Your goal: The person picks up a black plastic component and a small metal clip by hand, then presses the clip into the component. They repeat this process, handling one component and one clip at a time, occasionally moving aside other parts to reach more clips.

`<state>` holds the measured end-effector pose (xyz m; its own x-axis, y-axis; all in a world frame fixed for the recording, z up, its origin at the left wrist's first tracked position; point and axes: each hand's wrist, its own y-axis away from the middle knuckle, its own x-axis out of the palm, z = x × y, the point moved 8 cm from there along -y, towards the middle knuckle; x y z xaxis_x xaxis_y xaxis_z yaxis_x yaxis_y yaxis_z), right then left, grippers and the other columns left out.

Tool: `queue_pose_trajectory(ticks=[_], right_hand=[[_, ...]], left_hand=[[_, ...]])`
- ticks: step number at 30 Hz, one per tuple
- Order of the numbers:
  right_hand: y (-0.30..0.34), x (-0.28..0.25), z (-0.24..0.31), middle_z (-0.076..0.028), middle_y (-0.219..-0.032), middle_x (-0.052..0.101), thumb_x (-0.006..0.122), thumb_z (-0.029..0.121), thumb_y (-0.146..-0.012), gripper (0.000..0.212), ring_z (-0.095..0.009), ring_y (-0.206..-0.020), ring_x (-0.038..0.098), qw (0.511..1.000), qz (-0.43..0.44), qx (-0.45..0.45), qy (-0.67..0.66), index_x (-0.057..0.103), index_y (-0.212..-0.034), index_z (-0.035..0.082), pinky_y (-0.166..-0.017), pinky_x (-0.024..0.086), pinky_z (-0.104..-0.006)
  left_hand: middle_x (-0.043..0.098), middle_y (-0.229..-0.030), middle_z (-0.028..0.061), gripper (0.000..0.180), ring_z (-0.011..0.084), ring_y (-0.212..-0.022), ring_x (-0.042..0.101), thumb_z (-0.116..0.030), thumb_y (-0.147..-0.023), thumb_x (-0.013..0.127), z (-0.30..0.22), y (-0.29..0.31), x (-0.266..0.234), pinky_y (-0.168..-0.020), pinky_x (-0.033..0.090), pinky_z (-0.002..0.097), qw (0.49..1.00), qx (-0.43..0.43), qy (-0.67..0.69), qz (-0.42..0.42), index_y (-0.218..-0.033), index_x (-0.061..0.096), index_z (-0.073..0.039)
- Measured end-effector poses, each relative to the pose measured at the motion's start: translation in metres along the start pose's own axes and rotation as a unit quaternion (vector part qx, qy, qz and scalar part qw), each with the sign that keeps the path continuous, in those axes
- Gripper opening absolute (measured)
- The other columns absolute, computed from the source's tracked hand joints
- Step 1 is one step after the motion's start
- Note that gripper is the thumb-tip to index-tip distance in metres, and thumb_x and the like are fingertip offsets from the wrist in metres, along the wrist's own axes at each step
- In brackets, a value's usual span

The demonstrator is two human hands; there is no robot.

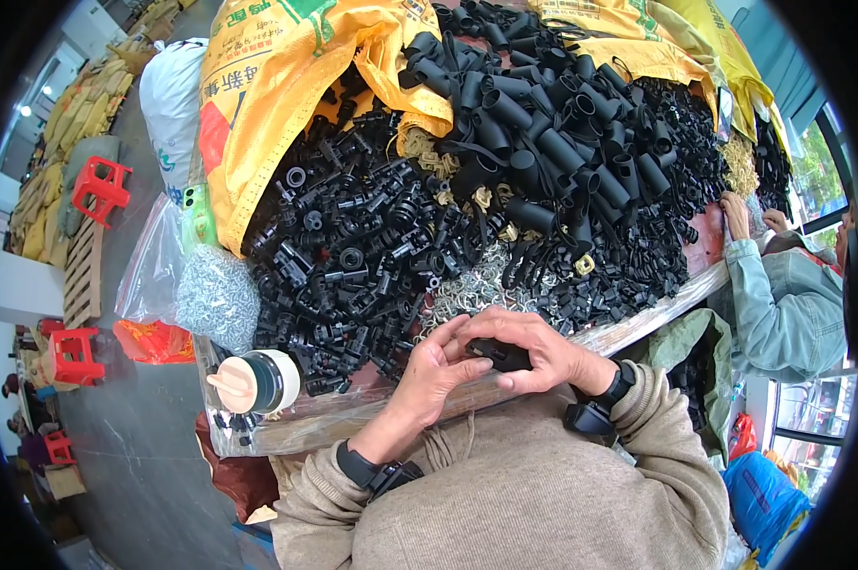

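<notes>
Just over the near edge of the table, my two hands meet around a small black plastic part [507, 355]. My right hand [554, 353] is curled over it, with fingers above and thumb below. My left hand [431, 378] closes on it from the other side, its thumb against the part. Fingers cover much of it, so its exact kind is hidden. Right beyond my hands lie a pile of silvery metal hooks [481, 290] and a heap of black plastic fittings [353, 252]. Black tubes [562, 147] with straps are piled farther back.
A cup with a pale lid [244, 383] stands at the table's left corner, beside a bag of small metal pieces [218, 299]. Yellow woven sacks [286, 85] drape over the heaps. At the right, a co-worker's hand [735, 216] reaches into the pile. Red stools [101, 190] stand left.
</notes>
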<state>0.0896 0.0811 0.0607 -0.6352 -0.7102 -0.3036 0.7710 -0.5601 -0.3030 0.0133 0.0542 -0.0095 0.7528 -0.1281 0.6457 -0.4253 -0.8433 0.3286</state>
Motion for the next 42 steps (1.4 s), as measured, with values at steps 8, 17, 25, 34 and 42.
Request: queue_pose_trajectory(ticks=[8,17,25,34,42], right_hand=[[0.014,-0.01,-0.002,-0.01,-0.08,0.056,0.058,0.025,-0.072,0.028,-0.024,-0.075,0.054,0.994,-0.081,0.054,0.043,0.054,-0.084,0.0,-0.066,0.043,-0.0317],[0.116,-0.088,0.012,-0.013,-0.072,0.059,0.064,0.034,-0.064,0.037,-0.028,-0.066,0.057,0.923,0.035,0.293,0.249,0.057,-0.077,0.0,-0.06,0.045,-0.0342],[0.306,-0.126,0.014,-0.014,-0.061,0.054,0.066,0.026,-0.061,0.028,-0.031,-0.062,0.054,0.644,-0.047,0.58,0.498,0.056,-0.07,0.002,-0.054,0.042,-0.0359],[0.092,-0.071,-0.005,-0.009,-0.064,0.046,0.058,0.003,-0.066,0.011,-0.026,-0.059,0.048,0.874,-0.105,0.16,0.446,0.055,-0.076,0.003,-0.055,0.039,-0.0326],[0.05,-0.041,-0.074,-0.007,-0.066,0.048,0.055,0.01,-0.062,0.012,-0.023,-0.058,0.054,0.866,-0.045,0.069,0.493,0.046,-0.069,0.005,-0.05,0.044,-0.0318]], left_hand=[[0.055,-0.102,0.0115,0.07,0.0123,-0.08,0.056,-0.002,-0.073,0.063,0.017,-0.001,-0.008,-0.069,0.047,0.0253,0.996,-0.09,-0.013,-0.022,-0.129,0.02,0.002],[0.055,-0.095,0.0104,0.054,0.0158,-0.074,0.056,-0.007,-0.069,0.065,-0.071,0.016,-0.005,-0.06,0.047,0.0233,0.784,0.19,-0.576,-0.132,-0.117,0.041,0.001],[0.05,-0.085,0.009,0.033,0.0223,-0.069,0.053,-0.009,-0.066,0.063,-0.047,-0.004,-0.008,-0.054,0.046,0.029,0.462,0.224,-0.849,-0.126,-0.096,0.053,-0.003],[0.049,-0.093,0.0098,0.034,0.0246,-0.074,0.055,-0.008,-0.07,0.059,-0.052,0.008,-0.005,-0.057,0.048,0.0312,0.53,0.283,-0.781,-0.172,-0.103,0.051,-0.004],[0.048,-0.103,0.0109,0.044,0.0286,-0.08,0.056,-0.01,-0.073,0.057,-0.032,-0.034,0.014,-0.063,0.049,0.0349,0.53,0.202,-0.805,-0.171,-0.114,0.044,-0.004]])
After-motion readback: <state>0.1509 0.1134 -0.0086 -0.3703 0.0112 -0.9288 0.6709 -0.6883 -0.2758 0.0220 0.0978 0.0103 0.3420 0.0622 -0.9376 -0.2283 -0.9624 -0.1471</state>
